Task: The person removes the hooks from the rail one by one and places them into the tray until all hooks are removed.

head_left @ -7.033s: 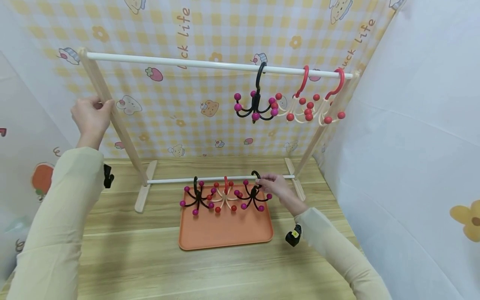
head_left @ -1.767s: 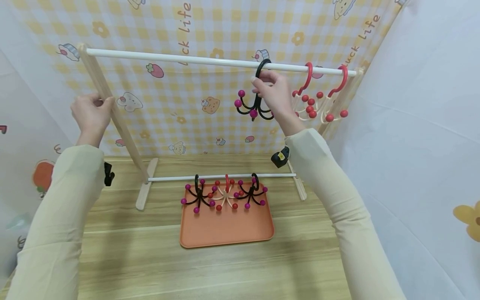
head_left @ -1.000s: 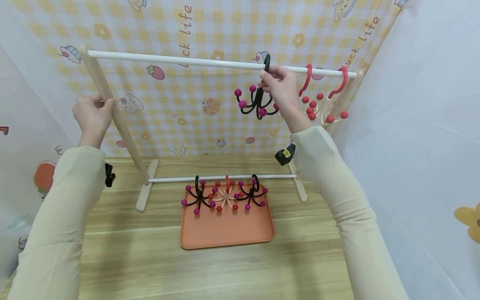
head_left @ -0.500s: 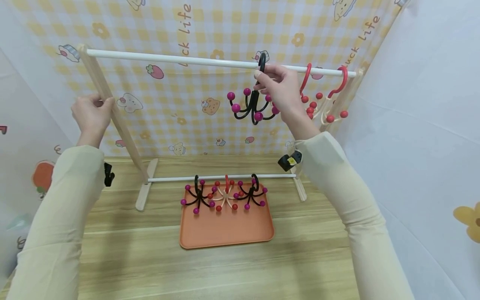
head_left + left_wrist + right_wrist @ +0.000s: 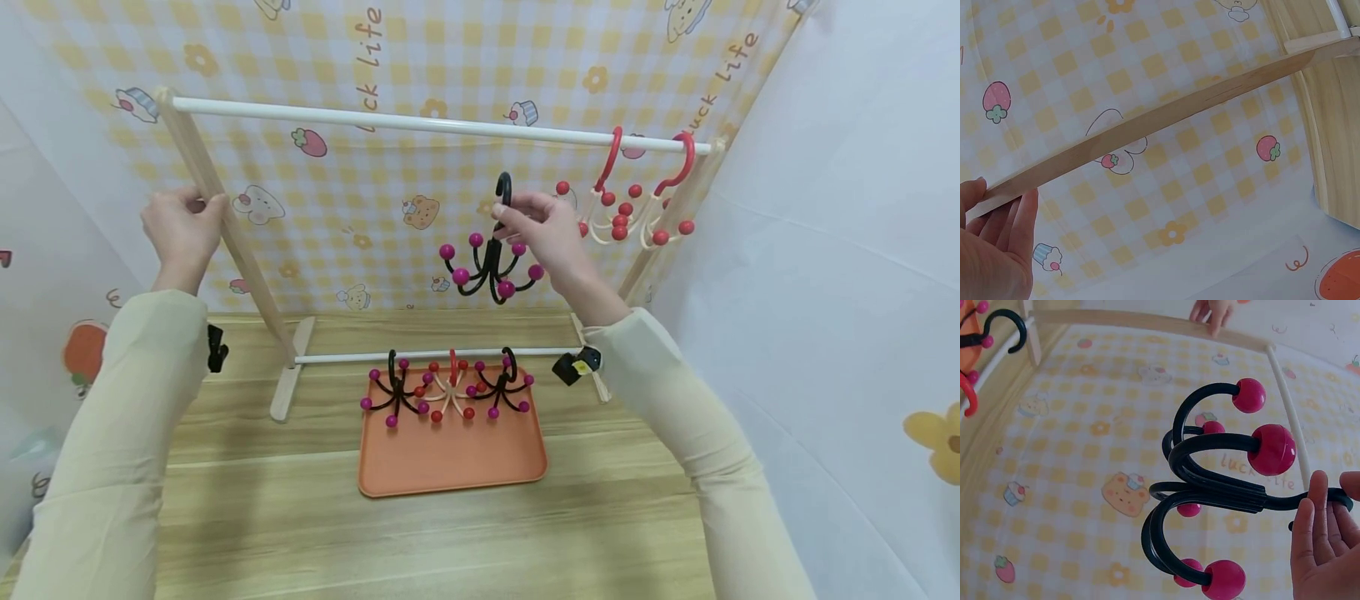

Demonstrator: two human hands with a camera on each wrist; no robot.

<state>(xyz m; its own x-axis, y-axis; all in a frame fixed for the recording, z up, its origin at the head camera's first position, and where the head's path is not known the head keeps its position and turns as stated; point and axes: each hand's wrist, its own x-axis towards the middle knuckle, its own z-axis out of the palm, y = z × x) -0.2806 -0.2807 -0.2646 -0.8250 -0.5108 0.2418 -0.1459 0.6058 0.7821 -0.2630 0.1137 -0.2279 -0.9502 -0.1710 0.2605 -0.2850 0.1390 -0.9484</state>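
Observation:
My right hand pinches a black multi-arm hook hanger with magenta ball tips by the neck of its hook. It hangs upright in the air, below the white top rod and apart from it. In the right wrist view the same black hanger spreads its curved arms beside my fingers. My left hand grips the left wooden post of the rack, thumb on one side and fingers on the other, as the left wrist view of the post also shows.
Two cream hangers with red hooks, a left one and a right one, hang at the rod's right end. An orange tray on the wooden table bears two black hangers and a cream one. A lower rod runs behind it.
My right hand went from a hanger at the tray up to the black hanger on the top rod, lifted it off, and brought it down and left. My left hand stayed on the post.

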